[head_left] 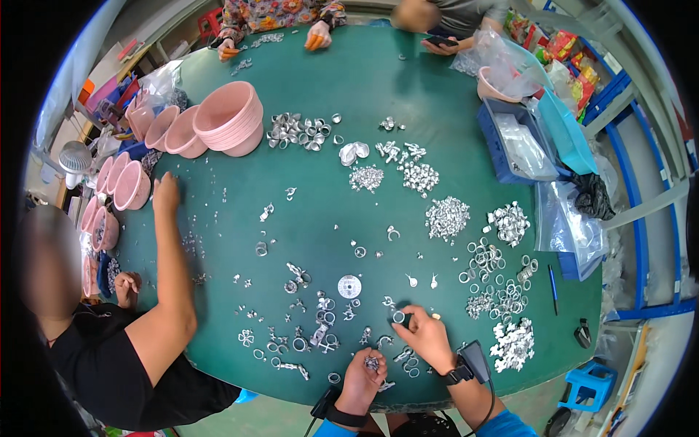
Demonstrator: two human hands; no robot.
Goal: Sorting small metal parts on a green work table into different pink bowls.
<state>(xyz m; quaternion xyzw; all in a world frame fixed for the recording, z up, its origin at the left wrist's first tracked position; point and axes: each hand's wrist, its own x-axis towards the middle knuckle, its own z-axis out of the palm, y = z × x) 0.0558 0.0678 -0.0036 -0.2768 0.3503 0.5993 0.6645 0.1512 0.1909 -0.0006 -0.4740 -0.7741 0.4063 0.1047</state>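
My left hand (360, 386) is palm up near the table's front edge, its fingers curled around a small cluster of silvery metal pieces (372, 362). My right hand (428, 339) reaches in from the lower right, thumb and forefinger pinching a silver ring (398, 317). Between and around both hands lie loose rings (412, 363) and small castings (365, 335). A round pale disc (349, 286) lies beyond them. To the left are more mixed silver rings and charms (320, 331).
Sorted heaps of rings (510, 298), white-silver pieces (513, 344) and tiny parts (447, 218) cover the right of the green table (349, 80). Stacked pink tubs (229, 120) stand at the far left. A co-worker's arm (171, 269) reaches over the left side. Blue crates (513, 138) and a pen (553, 288) are at right.
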